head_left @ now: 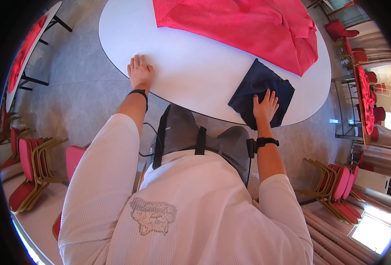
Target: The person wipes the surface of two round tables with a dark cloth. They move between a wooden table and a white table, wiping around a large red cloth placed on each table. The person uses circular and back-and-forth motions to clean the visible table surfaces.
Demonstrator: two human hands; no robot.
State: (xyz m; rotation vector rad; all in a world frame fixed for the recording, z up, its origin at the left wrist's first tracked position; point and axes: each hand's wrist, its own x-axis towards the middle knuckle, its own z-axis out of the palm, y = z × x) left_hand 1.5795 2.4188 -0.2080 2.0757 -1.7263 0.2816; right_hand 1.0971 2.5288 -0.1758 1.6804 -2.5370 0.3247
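My left hand point(140, 73) rests on the near left edge of a white table point(182, 66), fingers stretched out and holding nothing. Flat on a folded dark navy cloth point(255, 84) lies my right hand point(266, 107), its fingers spread. The navy cloth sits at the table's near right edge, with its lower corner close to the rim. Beyond it a large red cloth point(235, 26) covers the far part of the table, rumpled toward its right end. Both wrists carry black bands.
Stacked red chairs with gold frames point(34, 168) stand at the left, and more stacked chairs point(336, 190) at the right. Other tables bear red cloths at the far left point(25, 53) and the right point(365, 99). A dark cable point(153, 132) hangs by my left side.
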